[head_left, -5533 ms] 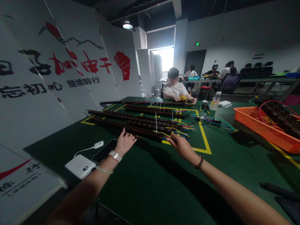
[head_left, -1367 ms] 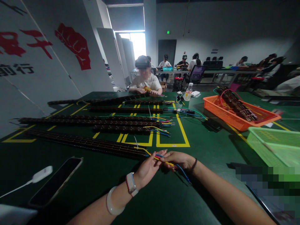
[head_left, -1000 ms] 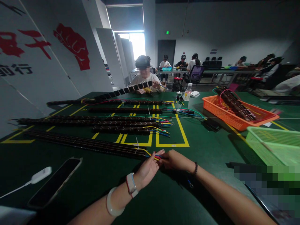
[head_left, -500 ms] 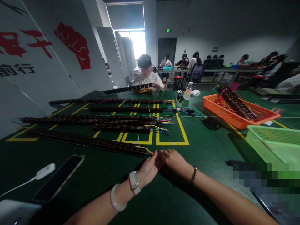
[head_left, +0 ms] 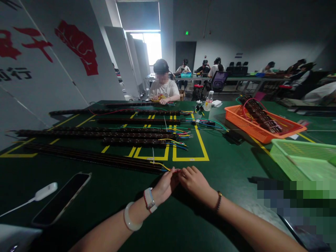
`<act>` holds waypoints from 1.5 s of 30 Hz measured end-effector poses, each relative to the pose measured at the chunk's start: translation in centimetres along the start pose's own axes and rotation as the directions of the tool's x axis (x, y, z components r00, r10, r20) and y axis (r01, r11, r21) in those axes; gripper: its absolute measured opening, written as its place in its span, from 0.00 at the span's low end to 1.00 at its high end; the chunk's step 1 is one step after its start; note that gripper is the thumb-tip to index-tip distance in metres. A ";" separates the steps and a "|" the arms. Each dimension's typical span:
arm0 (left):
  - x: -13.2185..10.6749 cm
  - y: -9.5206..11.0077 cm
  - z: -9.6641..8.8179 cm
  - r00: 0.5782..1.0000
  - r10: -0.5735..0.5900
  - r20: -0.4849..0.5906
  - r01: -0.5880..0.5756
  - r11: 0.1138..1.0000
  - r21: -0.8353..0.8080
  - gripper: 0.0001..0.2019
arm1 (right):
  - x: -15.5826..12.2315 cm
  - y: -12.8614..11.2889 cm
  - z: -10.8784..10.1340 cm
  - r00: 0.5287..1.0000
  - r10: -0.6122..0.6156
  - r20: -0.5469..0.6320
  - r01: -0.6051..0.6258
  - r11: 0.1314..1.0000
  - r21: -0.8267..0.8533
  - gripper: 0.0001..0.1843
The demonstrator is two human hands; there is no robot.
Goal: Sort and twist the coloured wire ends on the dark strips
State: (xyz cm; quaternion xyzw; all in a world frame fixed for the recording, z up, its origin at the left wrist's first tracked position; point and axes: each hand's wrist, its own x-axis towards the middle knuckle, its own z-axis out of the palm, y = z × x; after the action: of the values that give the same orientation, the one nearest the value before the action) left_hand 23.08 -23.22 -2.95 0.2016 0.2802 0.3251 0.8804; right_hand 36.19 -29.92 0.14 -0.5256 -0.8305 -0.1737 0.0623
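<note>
My left hand [head_left: 166,184] is closed on the coloured wire ends [head_left: 165,168] that come out of the nearest black-wrapped cable bundle [head_left: 105,157]. Fingertip to fingertip with it, my right hand [head_left: 193,180] pinches the same wires; their tips are hidden between the fingers. A yellow wire and a blue one show just before my left hand. The bundle lies long across the green table [head_left: 168,224], with a white cable tie [head_left: 153,155] standing up near its right end. Behind it rest more dark cable bundles [head_left: 91,134] with yellow, blue and red ends.
A smartphone [head_left: 63,199] and a white plug on a cord [head_left: 46,191] lie at left. On the right stand an orange basket [head_left: 252,127] holding bundles and a green basket [head_left: 283,157]. A bottle [head_left: 209,101] stands farther back. Across the table sits a person [head_left: 164,87].
My hands stay together on the wires, nearly unmoved. Across the table, the person has lowered the dark bundle onto the tabletop. The view has shifted slightly.
</note>
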 end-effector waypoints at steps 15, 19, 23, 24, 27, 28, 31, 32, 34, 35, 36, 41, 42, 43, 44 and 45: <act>0.0 -0.2 -0.2 1.000 -0.006 -0.023 0.006 1.000 0.030 0.10 | 0.8 -1.8 0.2 0.983 0.161 0.087 -0.157 0.986 -0.049 0.13; 0.0 -0.3 -0.3 0.999 -0.022 0.034 0.021 0.999 0.029 0.12 | 0.9 -0.9 -0.3 0.973 0.209 0.098 -0.211 0.977 0.012 0.06; -0.2 -0.2 -0.3 0.994 -0.016 0.111 0.010 0.999 0.046 0.16 | 1.2 1.4 -0.8 0.963 0.247 0.104 -0.256 0.963 0.084 0.03; -0.3 -0.1 -0.3 0.993 -0.014 0.113 0.008 0.998 0.056 0.16 | 1.2 2.1 -0.6 0.966 0.239 0.102 -0.250 0.962 0.108 0.03; -0.4 0.0 -0.2 0.997 -0.019 0.080 0.012 0.996 0.083 0.14 | 1.2 4.2 0.9 0.973 0.219 0.075 -0.230 0.944 0.235 0.05; -0.4 0.1 -0.1 0.997 -0.026 0.069 0.020 0.996 0.087 0.13 | 1.1 4.7 1.7 0.973 0.225 0.061 -0.233 0.929 0.287 0.07; -0.6 0.3 0.2 0.997 -0.055 0.062 0.049 0.994 0.093 0.13 | 0.9 5.7 3.6 0.973 0.231 0.019 -0.221 0.899 0.379 0.09; -0.7 0.3 0.2 0.997 -0.057 0.058 0.051 0.994 0.096 0.13 | 0.9 5.9 4.1 0.973 0.229 0.005 -0.213 0.899 0.382 0.10; -0.7 0.3 0.3 0.998 -0.045 0.032 0.041 0.994 0.101 0.11 | 0.9 6.2 4.8 0.972 0.233 -0.027 -0.207 0.905 0.372 0.09; -0.7 0.3 0.3 0.999 -0.034 0.016 0.033 0.994 0.103 0.10 | 0.9 6.4 5.0 0.970 0.240 -0.044 -0.207 0.905 0.371 0.09; -0.7 0.3 0.3 1.000 -0.026 0.004 0.026 0.994 0.102 0.10 | 1.0 6.6 5.2 0.967 0.248 -0.062 -0.208 0.903 0.376 0.08; -0.6 0.3 0.4 1.000 -0.027 0.007 0.026 0.996 0.080 0.10 | 1.3 7.1 6.3 0.965 0.254 -0.072 -0.199 0.881 0.430 0.09; -0.6 0.4 0.4 1.000 -0.029 0.008 0.028 0.996 0.080 0.10 | 1.3 7.1 6.5 0.966 0.251 -0.064 -0.199 0.877 0.437 0.10; -0.6 0.4 0.4 0.999 -0.032 0.010 0.032 0.996 0.083 0.11 | 1.3 7.0 6.5 0.967 0.247 -0.059 -0.196 0.875 0.443 0.11; -0.6 0.5 0.4 0.999 -0.037 0.014 0.035 0.996 0.085 0.11 | 1.2 6.9 6.5 0.968 0.243 -0.060 -0.192 0.874 0.447 0.11; -0.6 0.5 0.4 0.999 -0.042 0.020 0.040 0.995 0.087 0.11 | 1.2 6.7 6.3 0.968 0.241 -0.068 -0.186 0.874 0.450 0.11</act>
State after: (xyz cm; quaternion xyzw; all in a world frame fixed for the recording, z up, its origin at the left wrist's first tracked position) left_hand 22.75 -23.36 -2.13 0.2372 0.2887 0.2922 0.8803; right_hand 42.21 -24.09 -3.92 -0.5747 -0.7796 -0.0057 0.2489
